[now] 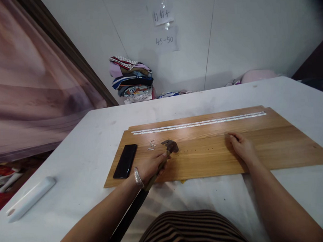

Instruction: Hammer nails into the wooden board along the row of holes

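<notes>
My left hand (152,167) is wrapped round the handle of a claw hammer (172,146), close below its metal head. The hammer is slanted over a wooden board (281,145), its handle running back toward me. My right hand (242,148) is closed above the right half of the board, thumb and forefinger pressed together; what they hold, if anything, is too small to make out. A row of small dark dots (195,150) crosses the board between my hands. Several loose nails (151,145) lie left of the hammer head.
A black phone (125,161) lies on the board's left end. Two pale marked strips (198,124) run along its far side. The board rests on a white-covered surface (72,156), with a long white object (31,199) at left. Folded clothes (133,79) are stacked by the wall.
</notes>
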The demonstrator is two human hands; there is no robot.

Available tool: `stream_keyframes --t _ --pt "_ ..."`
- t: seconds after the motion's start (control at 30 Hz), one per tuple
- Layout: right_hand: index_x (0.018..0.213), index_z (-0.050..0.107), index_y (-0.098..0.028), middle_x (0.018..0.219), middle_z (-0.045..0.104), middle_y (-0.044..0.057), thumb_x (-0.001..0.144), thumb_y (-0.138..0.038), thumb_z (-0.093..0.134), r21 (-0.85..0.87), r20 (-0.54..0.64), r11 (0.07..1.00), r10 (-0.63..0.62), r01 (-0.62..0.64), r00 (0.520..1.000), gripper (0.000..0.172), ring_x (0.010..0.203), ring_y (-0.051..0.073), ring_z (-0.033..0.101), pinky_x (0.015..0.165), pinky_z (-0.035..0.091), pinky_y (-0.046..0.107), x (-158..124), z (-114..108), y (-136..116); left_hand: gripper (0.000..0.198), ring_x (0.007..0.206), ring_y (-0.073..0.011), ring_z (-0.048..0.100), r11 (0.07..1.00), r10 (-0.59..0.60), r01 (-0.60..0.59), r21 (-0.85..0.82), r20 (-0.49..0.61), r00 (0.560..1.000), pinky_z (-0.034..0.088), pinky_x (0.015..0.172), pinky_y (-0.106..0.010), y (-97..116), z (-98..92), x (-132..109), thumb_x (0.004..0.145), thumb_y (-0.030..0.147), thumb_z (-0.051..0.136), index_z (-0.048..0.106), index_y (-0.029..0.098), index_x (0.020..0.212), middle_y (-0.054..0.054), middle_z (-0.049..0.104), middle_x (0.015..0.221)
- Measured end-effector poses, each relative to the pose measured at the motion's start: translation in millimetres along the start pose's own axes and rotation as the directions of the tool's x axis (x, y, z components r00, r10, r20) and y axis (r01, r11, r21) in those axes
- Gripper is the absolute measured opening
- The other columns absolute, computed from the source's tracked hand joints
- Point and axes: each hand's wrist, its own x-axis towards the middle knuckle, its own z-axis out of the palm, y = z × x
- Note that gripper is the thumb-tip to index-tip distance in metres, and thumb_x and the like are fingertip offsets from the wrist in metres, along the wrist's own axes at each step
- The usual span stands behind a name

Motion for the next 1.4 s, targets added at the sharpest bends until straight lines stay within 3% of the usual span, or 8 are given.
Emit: stream_keyframes --t 1.03,1.4 --pt "0.099 0.077 -0.025 0.095 0.079 0.006 0.083 -0.046 0.053 0.021 -0.027 0.999 -0.027 0.027 0.999 0.035 0.087 0.026 0.071 0.079 0.055 0.037 -0.2 -2.0 -5.3 0.059 0.043 -0.0065 0.045 1.0 0.005 -0.005 0.001 0.014 1.0 0.028 0.04 -0.02 -1.6 0.4 0.6 0.08 0.066 0.058 0.064 0.012 0.103 0.002 0.055 0.066" --pt "0.103 0.076 -0.024 0.097 0.078 0.008 0.086 -0.048 0.05 0.005 0.02 1.0 -0.016 0.016 1.0 0.039 0.09 0.028 0.071 0.081 0.055 0.04 -0.1 -2.8 -4.3 0.056 0.041 -0.0059 0.044 0.999 -0.011 0.011 -0.036 0.011 1.0 0.027 0.038 -0.019 -1.3 0.2 0.2 0.08 0.066 0.06 0.064 0.013 0.101 0.002 0.056 0.065"
